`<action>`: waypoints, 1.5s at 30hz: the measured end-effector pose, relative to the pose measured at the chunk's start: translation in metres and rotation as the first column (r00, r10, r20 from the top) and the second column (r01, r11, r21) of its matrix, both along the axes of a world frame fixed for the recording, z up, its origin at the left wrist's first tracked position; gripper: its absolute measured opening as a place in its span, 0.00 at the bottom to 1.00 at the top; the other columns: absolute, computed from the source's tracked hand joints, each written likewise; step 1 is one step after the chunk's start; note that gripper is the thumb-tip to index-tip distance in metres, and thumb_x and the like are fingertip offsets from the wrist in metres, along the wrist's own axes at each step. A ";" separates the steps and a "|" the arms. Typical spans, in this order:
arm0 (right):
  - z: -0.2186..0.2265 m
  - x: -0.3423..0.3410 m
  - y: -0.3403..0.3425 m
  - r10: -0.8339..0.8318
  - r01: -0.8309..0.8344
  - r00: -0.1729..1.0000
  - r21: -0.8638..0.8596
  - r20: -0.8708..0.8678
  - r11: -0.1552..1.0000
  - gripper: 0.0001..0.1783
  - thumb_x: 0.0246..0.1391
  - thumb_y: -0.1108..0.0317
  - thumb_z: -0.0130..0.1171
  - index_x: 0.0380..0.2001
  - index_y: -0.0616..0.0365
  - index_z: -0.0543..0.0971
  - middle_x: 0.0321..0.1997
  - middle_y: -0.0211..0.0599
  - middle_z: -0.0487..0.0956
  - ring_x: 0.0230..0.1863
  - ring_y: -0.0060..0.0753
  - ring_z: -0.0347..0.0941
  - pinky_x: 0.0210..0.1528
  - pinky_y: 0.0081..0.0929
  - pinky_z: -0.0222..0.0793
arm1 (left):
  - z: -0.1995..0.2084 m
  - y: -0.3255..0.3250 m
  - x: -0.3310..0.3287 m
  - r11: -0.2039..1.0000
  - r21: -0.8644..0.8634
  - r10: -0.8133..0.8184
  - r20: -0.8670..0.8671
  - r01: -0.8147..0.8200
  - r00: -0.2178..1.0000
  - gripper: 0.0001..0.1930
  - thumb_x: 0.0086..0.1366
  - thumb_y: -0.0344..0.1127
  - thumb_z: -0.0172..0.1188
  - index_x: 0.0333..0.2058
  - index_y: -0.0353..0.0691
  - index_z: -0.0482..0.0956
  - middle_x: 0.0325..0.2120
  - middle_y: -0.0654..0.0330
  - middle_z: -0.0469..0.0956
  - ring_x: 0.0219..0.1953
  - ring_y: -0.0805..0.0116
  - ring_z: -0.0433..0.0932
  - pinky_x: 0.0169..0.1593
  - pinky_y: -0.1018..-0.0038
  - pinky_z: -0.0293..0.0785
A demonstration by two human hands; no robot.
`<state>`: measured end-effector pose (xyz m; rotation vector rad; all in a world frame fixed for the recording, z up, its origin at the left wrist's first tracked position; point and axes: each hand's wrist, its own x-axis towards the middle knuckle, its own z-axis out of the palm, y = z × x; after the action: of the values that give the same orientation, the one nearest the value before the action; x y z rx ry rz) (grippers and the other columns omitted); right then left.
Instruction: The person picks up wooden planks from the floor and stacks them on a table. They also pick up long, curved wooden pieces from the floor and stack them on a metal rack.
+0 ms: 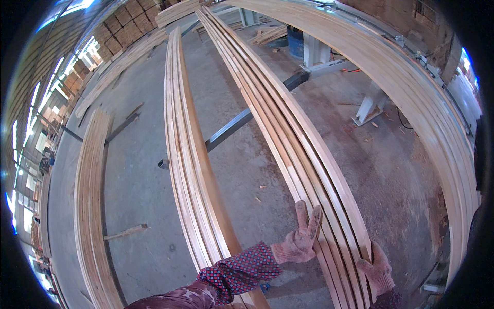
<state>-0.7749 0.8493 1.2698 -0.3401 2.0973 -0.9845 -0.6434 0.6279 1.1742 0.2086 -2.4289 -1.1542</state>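
A row of long, narrow wooden strips (295, 138) runs from the lower right up to the far middle, lying side by side with dark gaps between some of them. My left hand (298, 242), in a dirty knitted glove, rests against the row's left edge with its fingers stretched out and apart over the wood. At the right edge my right hand (379, 269), gloved too, is closed around the outermost strip, its thumb toward the gap. Some of its fingers are hidden. To the left lies a second row of strips (184, 149), with my left sleeve over its near end.
Metal support bars (229, 129) lie beneath both rows. Another stack of boards (93, 206) stands at the left. On the right a long curved-looking run of wood (411, 98) lies along a machine with white legs (371, 103). Wood chips litter the concrete floor (242, 172).
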 end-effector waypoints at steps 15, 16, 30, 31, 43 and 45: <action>0.020 -0.025 -0.052 0.119 -0.121 0.992 0.076 0.037 0.990 0.42 0.38 0.54 0.64 0.55 0.65 0.62 0.47 0.46 0.73 0.48 0.37 0.69 0.51 0.32 0.63 | 0.000 0.043 -0.037 -0.394 0.900 0.406 0.352 -0.187 0.843 0.24 0.62 0.46 0.52 0.50 0.35 0.68 0.47 0.55 0.72 0.47 0.64 0.72 0.53 0.69 0.68; 0.012 -0.028 -0.064 0.105 -0.107 0.992 0.027 0.066 0.994 0.41 0.38 0.54 0.63 0.54 0.65 0.63 0.47 0.45 0.73 0.48 0.36 0.69 0.51 0.31 0.63 | 0.006 0.038 -0.034 -0.526 0.832 0.279 0.364 -0.176 0.889 0.24 0.62 0.46 0.51 0.51 0.35 0.67 0.47 0.53 0.71 0.48 0.62 0.72 0.53 0.68 0.68; -0.066 0.082 -0.118 0.293 -0.289 0.955 0.403 0.052 0.869 0.37 0.36 0.54 0.68 0.46 0.66 0.68 0.42 0.46 0.76 0.45 0.36 0.72 0.48 0.30 0.67 | -0.085 0.041 0.119 -0.353 0.918 0.457 0.339 -0.182 0.822 0.23 0.68 0.45 0.41 0.55 0.35 0.63 0.51 0.54 0.69 0.53 0.62 0.68 0.56 0.63 0.66; -0.068 0.087 -0.119 0.290 -0.293 0.955 0.374 0.067 0.880 0.37 0.35 0.54 0.68 0.46 0.66 0.68 0.42 0.47 0.76 0.45 0.36 0.72 0.47 0.30 0.67 | -0.087 0.041 0.127 -0.234 0.958 0.485 0.261 -0.163 0.835 0.23 0.68 0.45 0.40 0.54 0.35 0.64 0.50 0.54 0.69 0.53 0.62 0.68 0.55 0.64 0.67; -0.092 0.091 -0.150 0.256 -0.297 0.949 0.250 0.184 0.922 0.33 0.39 0.53 0.64 0.44 0.65 0.71 0.39 0.42 0.77 0.41 0.30 0.71 0.45 0.25 0.66 | -0.010 -0.024 0.106 -0.558 0.807 0.357 0.445 -0.194 0.821 0.23 0.58 0.43 0.56 0.46 0.31 0.70 0.39 0.53 0.75 0.39 0.62 0.76 0.46 0.67 0.73; -0.095 0.087 -0.163 0.249 -0.287 0.952 0.245 0.175 0.926 0.32 0.39 0.53 0.63 0.44 0.65 0.71 0.39 0.41 0.77 0.41 0.30 0.71 0.45 0.26 0.66 | -0.002 -0.041 0.097 -0.592 0.761 0.310 0.519 -0.266 0.796 0.24 0.58 0.42 0.56 0.47 0.30 0.69 0.39 0.52 0.74 0.39 0.61 0.76 0.45 0.67 0.73</action>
<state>-0.6880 0.6867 1.1749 -0.3951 1.9596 -0.5382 -0.5463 0.5868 1.1727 1.3897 -0.0616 -2.4028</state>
